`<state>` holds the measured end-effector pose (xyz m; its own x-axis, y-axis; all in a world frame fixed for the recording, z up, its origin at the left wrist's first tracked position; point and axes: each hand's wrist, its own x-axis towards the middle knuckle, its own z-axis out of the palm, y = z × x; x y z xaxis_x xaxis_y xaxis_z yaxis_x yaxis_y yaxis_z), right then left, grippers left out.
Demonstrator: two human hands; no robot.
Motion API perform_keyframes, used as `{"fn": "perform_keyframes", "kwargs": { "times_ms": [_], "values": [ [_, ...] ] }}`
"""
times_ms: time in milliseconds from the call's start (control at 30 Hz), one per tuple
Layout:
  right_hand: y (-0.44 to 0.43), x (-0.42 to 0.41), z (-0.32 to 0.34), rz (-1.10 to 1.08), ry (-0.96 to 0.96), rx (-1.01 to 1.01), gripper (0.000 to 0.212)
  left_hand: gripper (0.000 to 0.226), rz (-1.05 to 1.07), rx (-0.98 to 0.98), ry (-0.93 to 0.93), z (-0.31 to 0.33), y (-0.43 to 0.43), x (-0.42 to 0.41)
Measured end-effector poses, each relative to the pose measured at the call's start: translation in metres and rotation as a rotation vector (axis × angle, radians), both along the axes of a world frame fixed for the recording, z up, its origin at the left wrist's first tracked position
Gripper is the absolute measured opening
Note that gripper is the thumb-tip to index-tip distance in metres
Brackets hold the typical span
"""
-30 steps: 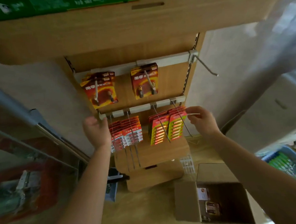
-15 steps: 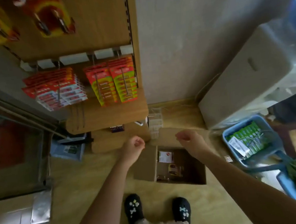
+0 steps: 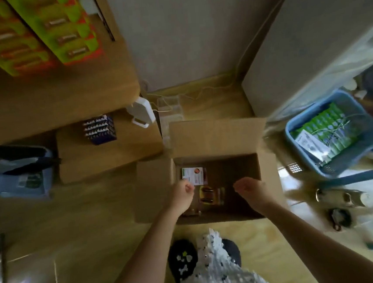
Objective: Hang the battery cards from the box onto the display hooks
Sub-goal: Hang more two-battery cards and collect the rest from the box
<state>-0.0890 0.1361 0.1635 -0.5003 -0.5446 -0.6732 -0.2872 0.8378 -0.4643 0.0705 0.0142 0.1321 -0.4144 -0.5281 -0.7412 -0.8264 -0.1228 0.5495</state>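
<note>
Battery cards (image 3: 206,195) lie inside the box (image 3: 214,136). Above it, the left hand (image 3: 182,195) is clenched empty and the right hand (image 3: 251,188) relaxed. Best to pinch one card's top.

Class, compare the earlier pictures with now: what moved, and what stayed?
Both hands came down from the display hooks; the left hand and right hand now hover over the open box, neither holding anything. The cards in the box lie as before.
</note>
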Motion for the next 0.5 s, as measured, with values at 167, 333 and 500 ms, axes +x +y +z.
{"fn": "perform_keyframes", "kwargs": {
  "times_ms": [167,333,500],
  "values": [
    [0.009,-0.01,-0.135,0.092,-0.023,0.074,0.021,0.012,-0.17,-0.13,-0.003,-0.117,-0.006,-0.025],
    [0.004,-0.016,-0.233,0.118,-0.085,0.221,0.026,0.023,-0.292,-0.214,-0.083,-0.198,-0.017,-0.041],
    [-0.001,-0.017,-0.287,0.143,-0.103,0.357,0.033,0.056,-0.559,-0.341,-0.235,-0.241,-0.022,-0.058]
  ]
}}
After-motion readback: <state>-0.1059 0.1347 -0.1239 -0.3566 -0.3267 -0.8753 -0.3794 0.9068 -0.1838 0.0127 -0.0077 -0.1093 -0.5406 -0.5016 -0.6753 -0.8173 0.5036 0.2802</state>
